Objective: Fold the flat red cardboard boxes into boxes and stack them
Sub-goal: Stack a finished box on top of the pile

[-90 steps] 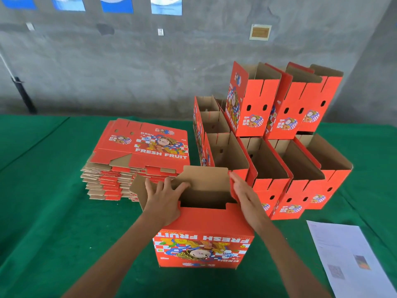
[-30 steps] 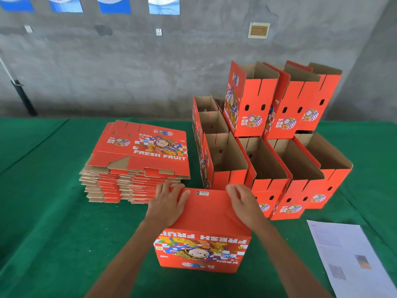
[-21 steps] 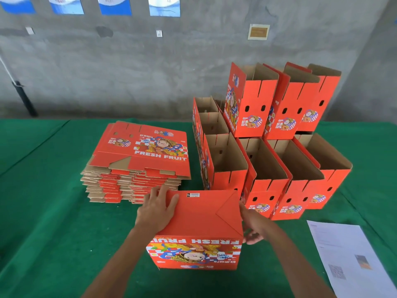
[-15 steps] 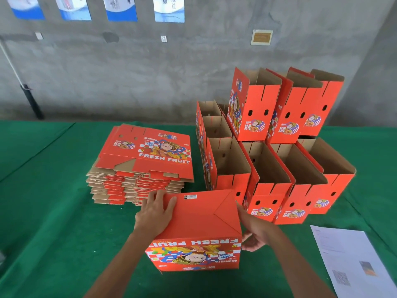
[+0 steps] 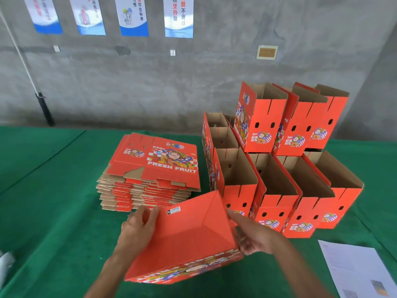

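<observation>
We see a folded red box point(image 5: 189, 235) tilted with its closed bottom panel facing up, held just in front of the flat box stack point(image 5: 150, 175) on the green table cover point(image 5: 53, 201). The left hand point(image 5: 137, 226) grips the box's left edge, fingers curled over the panel; the right hand point(image 5: 255, 235) clasps its right side, fingers spread against the wall. A small white barcode label point(image 5: 173, 210) sits near the panel's far edge, its text too small to read. The printed front face along the box's near lower edge is blurred and we cannot read it. The top sheet of the flat stack reads "FRESH FRUIT" with a cartoon character and Chinese characters above. Right of that stack stand the open folded boxes point(image 5: 277, 190) in rows, and three more upper boxes point(image 5: 290, 119) rest on top of them, each with oval holes and a small logo. Farther right of the stack, near the held box, lies a white paper sheet point(image 5: 354, 269). Behind the stack, the concrete wall carries blue-and-white posters point(image 5: 133, 16) with Chinese writing, mostly illegible, and a small plaque point(image 5: 267, 52).
</observation>
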A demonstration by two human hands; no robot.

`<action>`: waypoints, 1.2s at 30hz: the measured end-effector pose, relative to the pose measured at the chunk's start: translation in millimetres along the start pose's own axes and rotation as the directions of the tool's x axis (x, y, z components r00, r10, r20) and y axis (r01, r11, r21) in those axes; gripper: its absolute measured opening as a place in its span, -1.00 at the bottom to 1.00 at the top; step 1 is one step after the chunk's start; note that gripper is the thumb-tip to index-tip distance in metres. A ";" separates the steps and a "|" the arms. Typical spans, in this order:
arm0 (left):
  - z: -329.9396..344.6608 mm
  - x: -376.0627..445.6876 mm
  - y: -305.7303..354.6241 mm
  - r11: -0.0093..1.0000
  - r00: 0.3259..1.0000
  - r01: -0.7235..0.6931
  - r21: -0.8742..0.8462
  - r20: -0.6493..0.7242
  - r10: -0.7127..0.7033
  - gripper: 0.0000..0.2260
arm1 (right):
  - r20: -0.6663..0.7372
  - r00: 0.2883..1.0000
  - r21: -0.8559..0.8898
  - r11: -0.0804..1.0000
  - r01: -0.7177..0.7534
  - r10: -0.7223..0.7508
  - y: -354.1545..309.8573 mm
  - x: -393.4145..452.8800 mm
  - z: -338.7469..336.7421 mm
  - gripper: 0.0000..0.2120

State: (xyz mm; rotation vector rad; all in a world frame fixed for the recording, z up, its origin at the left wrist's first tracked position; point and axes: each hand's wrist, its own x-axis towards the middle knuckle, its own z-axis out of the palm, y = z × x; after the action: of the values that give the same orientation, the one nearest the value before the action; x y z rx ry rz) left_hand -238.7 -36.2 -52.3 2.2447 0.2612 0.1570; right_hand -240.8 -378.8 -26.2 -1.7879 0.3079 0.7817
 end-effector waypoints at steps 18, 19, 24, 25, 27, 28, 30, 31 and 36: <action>-71.5 114.3 160.2 0.779 0.928 -0.140 -0.611 0.194 0.319 -0.57 | -0.147 0.254 -0.985 0.166 0.056 -0.956 -214.3 -13.9 78.1 -0.43; -65.2 123.4 164.7 0.776 0.925 -0.132 -0.616 0.206 0.320 -0.61 | -0.184 0.232 -0.982 0.188 -0.005 -0.955 -212.3 1.3 79.3 -0.43; -28.0 175.0 191.8 0.781 0.894 0.054 -0.622 0.379 0.240 -0.62 | -0.284 0.298 -0.949 0.312 0.048 -0.911 -224.6 67.0 41.9 -0.45; -19.7 189.1 200.7 0.784 0.890 0.075 -0.617 0.395 0.226 -0.61 | -0.298 0.323 -0.939 0.337 0.069 -0.898 -231.7 78.0 29.8 -0.46; -1.3 221.8 223.3 0.789 0.893 0.058 -0.612 0.385 0.233 -0.64 | -0.320 0.348 -0.923 0.373 0.094 -0.881 -248.9 99.9 2.3 -0.45; 8.8 240.4 236.1 0.783 0.893 0.043 -0.621 0.375 0.248 -0.65 | -0.333 0.347 -0.918 0.386 0.093 -0.877 -259.2 111.8 -13.9 -0.45; 29.9 279.5 261.0 0.750 0.890 0.030 -0.660 0.359 0.280 -0.64 | -0.355 0.323 -0.913 0.399 0.080 -0.877 -280.5 137.3 -48.7 -0.46; 41.1 300.1 272.8 0.735 0.886 0.018 -0.677 0.351 0.302 -0.64 | -0.361 0.308 -0.912 0.402 0.083 -0.880 -291.5 151.7 -66.4 -0.47; 95.5 417.7 331.1 0.700 0.891 -0.049 -0.712 0.287 0.353 -0.58 | -0.406 0.272 -0.882 0.452 0.132 -0.872 -366.8 237.2 -156.5 -0.44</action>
State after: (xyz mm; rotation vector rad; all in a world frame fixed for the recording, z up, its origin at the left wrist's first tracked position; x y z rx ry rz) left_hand 230.1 -211.8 153.8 1.4848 -0.2574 -0.0921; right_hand 197.8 -350.8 122.5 -2.7141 -0.1109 -0.8121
